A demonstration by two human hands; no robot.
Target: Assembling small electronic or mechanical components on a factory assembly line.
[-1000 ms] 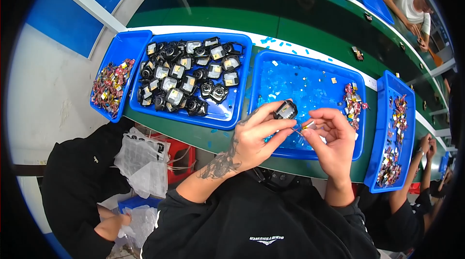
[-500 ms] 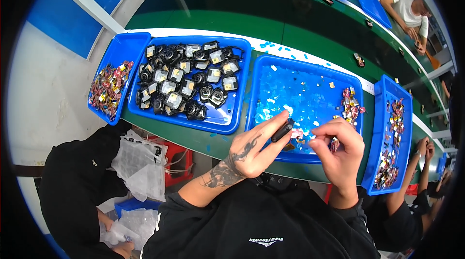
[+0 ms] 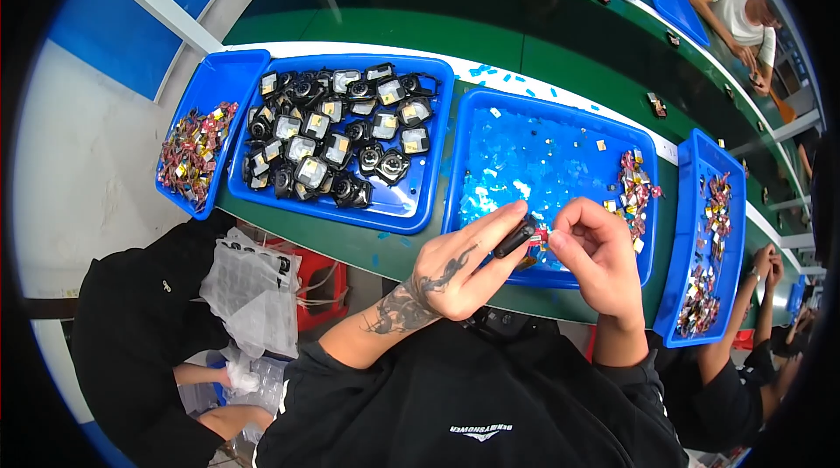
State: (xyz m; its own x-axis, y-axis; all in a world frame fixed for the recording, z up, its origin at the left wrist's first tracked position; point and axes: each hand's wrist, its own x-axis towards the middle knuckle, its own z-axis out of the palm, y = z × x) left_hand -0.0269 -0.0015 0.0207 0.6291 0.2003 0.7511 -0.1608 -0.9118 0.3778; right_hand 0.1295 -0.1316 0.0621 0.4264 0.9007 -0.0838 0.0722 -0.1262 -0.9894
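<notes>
My left hand (image 3: pixel 464 275) is closed around a small black plastic housing (image 3: pixel 514 239), above the near edge of a blue tray (image 3: pixel 452 197). A small red-pink electronic part (image 3: pixel 539 237) sticks out from the housing's right side. My right hand (image 3: pixel 605 265) pinches at this part's outer end with thumb and forefinger. Bits of blue film (image 3: pixel 512 162) cover much of the tray floor under my hands. More small red and yellow electronic parts (image 3: pixel 634 192) lie in a heap along the tray's right side.
To the left, a blue tray (image 3: pixel 429 179) holds many black camera-like housings (image 3: pixel 337 149). Narrow blue bins with small parts stand at far left (image 3: pixel 254 66) and right (image 3: pixel 678 249). A green conveyor (image 3: pixel 577 57) runs behind. Other people work at left (image 3: pixel 131 328) and right (image 3: pixel 731 22).
My right hand has moved left and its fingertips have come to the red part at the housing. My left hand stays nearly in place. The person at left has moved their hands among clear plastic.
</notes>
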